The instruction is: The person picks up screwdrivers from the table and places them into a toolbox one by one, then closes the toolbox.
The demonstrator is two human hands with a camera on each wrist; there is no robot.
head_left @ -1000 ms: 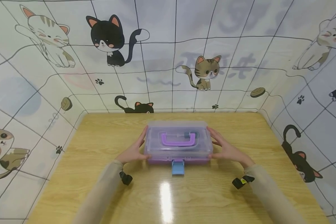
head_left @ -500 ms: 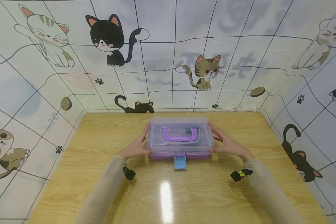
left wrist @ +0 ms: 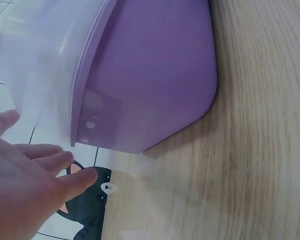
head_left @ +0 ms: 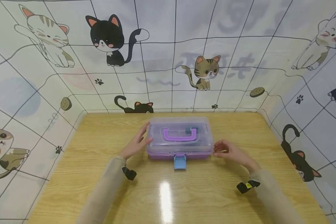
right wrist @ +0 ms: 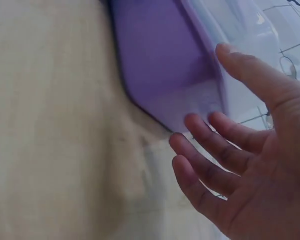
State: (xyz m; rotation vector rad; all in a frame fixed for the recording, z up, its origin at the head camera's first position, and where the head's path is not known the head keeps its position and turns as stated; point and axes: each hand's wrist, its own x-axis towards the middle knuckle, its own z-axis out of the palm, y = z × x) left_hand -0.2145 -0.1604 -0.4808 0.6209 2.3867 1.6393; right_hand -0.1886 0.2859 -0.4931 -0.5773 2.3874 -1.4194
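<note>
A purple storage box (head_left: 162, 155) with a clear lid (head_left: 156, 137) and a purple carry handle (head_left: 180, 139) rests on the wooden table. Its blue front latch (head_left: 180, 162) hangs down, unfastened. A small dark item (head_left: 189, 130) shows through the lid. My left hand (head_left: 135, 144) is beside the box's left end, fingers extended along the lid's side; in the left wrist view the fingers (left wrist: 74, 182) are spread next to the lid. My right hand (head_left: 232, 154) is just off the right end, its fingers (right wrist: 210, 170) loosely bent with nothing in them.
The wooden table (head_left: 212, 193) reaches back to a wall covering (head_left: 162, 62) printed with cartoon cats and grid lines, which also runs up both sides. Black wrist cameras (head_left: 129, 173) are strapped over the beige sleeves (head_left: 100, 189).
Both hands first shifted the box slightly away and to the right. Since then my right hand has let go and drawn back to the right; the left thumb has lifted from the front corner.
</note>
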